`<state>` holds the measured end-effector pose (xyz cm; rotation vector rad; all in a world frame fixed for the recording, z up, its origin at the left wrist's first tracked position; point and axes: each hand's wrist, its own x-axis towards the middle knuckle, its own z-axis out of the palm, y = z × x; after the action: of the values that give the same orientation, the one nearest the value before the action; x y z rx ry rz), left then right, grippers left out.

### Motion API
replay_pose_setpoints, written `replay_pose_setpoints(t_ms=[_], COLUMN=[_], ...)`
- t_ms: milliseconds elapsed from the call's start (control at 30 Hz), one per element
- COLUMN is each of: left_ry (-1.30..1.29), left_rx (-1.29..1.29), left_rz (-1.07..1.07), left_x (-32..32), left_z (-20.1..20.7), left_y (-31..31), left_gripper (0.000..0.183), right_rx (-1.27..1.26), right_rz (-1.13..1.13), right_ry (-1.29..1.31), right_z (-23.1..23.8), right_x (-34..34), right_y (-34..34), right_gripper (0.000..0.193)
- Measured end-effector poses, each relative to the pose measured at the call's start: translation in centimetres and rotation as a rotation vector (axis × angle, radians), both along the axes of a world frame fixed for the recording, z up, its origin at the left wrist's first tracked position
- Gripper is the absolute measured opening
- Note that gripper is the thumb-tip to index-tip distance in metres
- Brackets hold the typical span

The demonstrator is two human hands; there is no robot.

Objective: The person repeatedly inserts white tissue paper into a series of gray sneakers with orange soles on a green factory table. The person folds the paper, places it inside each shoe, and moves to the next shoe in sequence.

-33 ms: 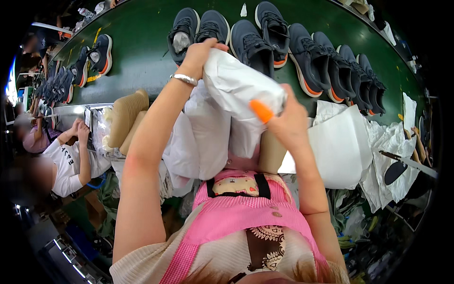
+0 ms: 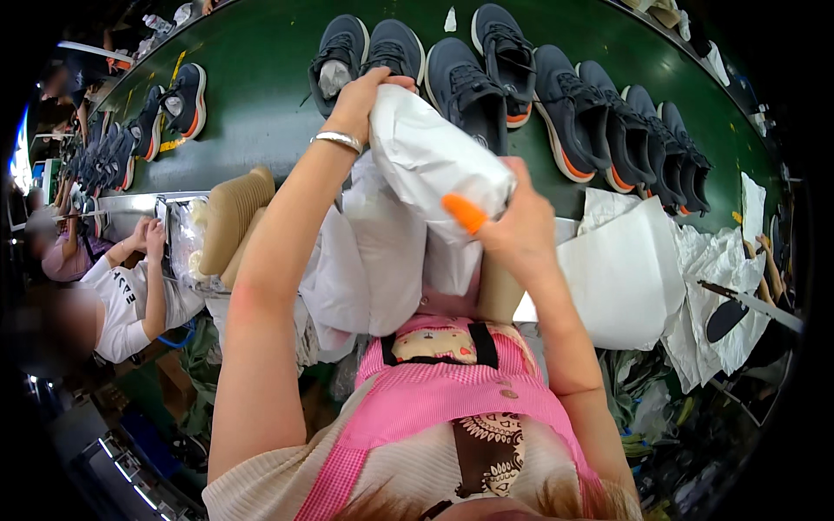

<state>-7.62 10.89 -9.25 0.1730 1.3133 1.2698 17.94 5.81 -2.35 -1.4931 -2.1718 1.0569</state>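
Note:
Between my two hands is a long white paper-wrapped bundle (image 2: 426,148), slanting from upper left to lower right. My left hand (image 2: 369,100) is closed on its far end, close to the toe of a dark grey shoe. At its near end my right hand (image 2: 521,217) grips the paper, an orange cover (image 2: 464,213) on the thumb. What the paper encloses is hidden. Below it more white paper-wrapped pieces (image 2: 382,252) stand close to my pink apron (image 2: 469,395). A tan moulded piece (image 2: 501,282) shows beneath my right hand.
Dark grey shoes (image 2: 569,113) with orange and white soles line the green tabletop (image 2: 252,104). One shoe (image 2: 334,76) has crumpled paper inside. Stacked tan moulded forms (image 2: 236,217) lie left, white paper sheets (image 2: 621,269) right. A person in a white shirt (image 2: 130,300) works at left.
My right hand has shifted slightly left, and the near end of the paper-wrapped bundle has moved with it. My left hand keeps its hold on the far end.

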Motion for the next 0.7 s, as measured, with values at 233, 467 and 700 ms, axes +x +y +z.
replay_pose_setpoints(t_ms=[233,467,700], left_ry=[1.47,2.035,1.965], left_rx=[-0.03,0.062,0.16], left_rz=[-0.407,-0.64,-0.577], left_x=[-4.9,-8.5,-10.2], left_z=[-6.2,-7.9,-10.2], left_y=[1.7,4.2,7.2], left_gripper=[0.03,0.053,0.037], right_rx=[0.105,0.131,0.307], right_rz=[0.022,0.053,0.119], right_ry=[-0.124,-0.232,-0.42], right_z=[-4.1,-5.1,-2.7], right_x=[-7.4,-10.6,-10.7], right_y=[3.0,5.2,10.0], right_gripper=[0.056,0.056,0.06])
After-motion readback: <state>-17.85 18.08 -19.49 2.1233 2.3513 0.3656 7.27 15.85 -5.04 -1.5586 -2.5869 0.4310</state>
